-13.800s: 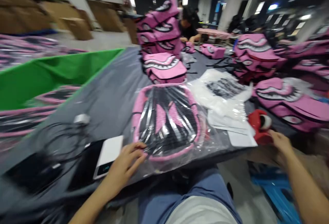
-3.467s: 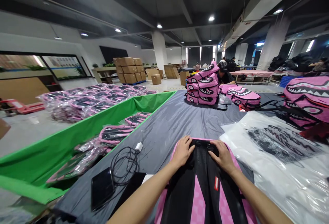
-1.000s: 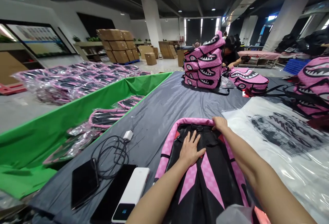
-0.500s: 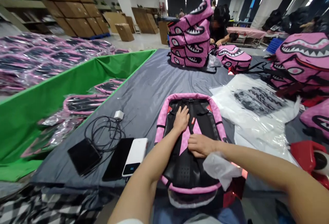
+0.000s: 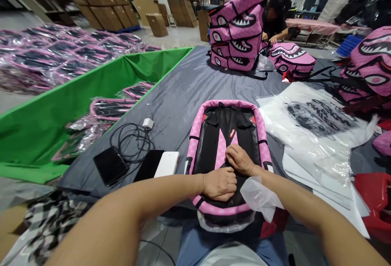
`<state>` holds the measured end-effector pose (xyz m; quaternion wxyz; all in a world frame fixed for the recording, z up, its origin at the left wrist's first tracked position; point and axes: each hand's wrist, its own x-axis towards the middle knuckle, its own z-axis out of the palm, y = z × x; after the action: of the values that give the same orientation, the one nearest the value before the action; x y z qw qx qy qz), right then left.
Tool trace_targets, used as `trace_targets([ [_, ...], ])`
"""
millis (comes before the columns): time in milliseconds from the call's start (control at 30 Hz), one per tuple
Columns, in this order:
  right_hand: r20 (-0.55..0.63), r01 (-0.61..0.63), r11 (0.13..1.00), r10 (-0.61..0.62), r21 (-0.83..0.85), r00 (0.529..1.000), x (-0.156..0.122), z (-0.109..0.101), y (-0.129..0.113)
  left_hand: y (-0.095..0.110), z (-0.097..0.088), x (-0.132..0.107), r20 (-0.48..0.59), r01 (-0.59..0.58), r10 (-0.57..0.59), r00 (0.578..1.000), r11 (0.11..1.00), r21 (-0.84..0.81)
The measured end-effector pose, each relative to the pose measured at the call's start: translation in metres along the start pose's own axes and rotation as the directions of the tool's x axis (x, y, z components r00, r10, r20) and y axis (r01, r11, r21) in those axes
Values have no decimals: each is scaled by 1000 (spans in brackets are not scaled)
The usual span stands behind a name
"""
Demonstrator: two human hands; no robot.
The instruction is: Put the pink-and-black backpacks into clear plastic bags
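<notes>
A pink and black backpack (image 5: 195, 148) lies on the table in front of me, its black back panel and straps facing up. Over the middle of the panel, my right hand (image 5: 240, 159) has its fingers closed on a black shoulder strap (image 5: 226, 141). My left hand (image 5: 220, 183) is curled low on the panel, just below the right one; its fingertips are turned under, so what they grip is hidden. A crumpled piece of clear plastic (image 5: 259, 196) clings near my right wrist. Clear plastic wrapping (image 5: 227, 226) also shows at the backpack's near end.
Left of the backpack lie a white power bank (image 5: 168, 163), a dark phone (image 5: 110, 166) and a coiled cable (image 5: 131, 143). Printed plastic bags (image 5: 305, 119) lie right, near a red object (image 5: 372, 201). Backpacks are stacked (image 5: 235, 34) behind; a person (image 5: 276, 19) works there. A green-walled bin (image 5: 122, 70) borders the left.
My left hand has moved down from the upper panel to beside my right hand, its fingers now curled. The right hand stays near the panel's middle. The view has shifted slightly.
</notes>
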<state>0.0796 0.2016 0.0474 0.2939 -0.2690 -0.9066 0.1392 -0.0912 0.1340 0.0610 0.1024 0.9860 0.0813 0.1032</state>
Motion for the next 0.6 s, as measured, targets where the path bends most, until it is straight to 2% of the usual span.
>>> trace_targets([
  [67,-88,-74,997,74,3,993,5,-8,2,-11,12,-1,-4,85,-85,996,996,5],
  [100,-98,-66,998,66,2,993,7,-12,0,-14,16,-2,-12,138,-138,990,990,1],
  [167,-11,83,996,-83,17,996,7,-19,-12,-14,18,-2,-22,218,-218,976,976,-16],
  [200,73,213,976,-217,48,974,6,-22,-22,-13,17,-2,-29,268,-268,963,963,-20],
  [233,176,364,926,-376,100,910,4,-25,-33,-10,14,-1,-39,321,-322,946,947,-16],
  [300,357,578,784,-619,226,700,-3,-27,-54,-5,9,2,-74,435,-433,898,900,11],
  [367,475,640,708,-692,298,544,-9,-26,-67,-2,5,4,-132,533,-529,838,846,-2],
  [400,511,638,703,-692,315,510,-11,-24,-69,-1,5,4,-163,562,-560,812,826,-39],
  [500,516,609,718,-682,336,519,-11,-14,-60,-4,14,0,-244,598,-641,728,767,-230],
  [600,529,605,712,-688,357,497,-8,2,-45,-12,32,-9,-309,598,-660,685,752,-279],
])
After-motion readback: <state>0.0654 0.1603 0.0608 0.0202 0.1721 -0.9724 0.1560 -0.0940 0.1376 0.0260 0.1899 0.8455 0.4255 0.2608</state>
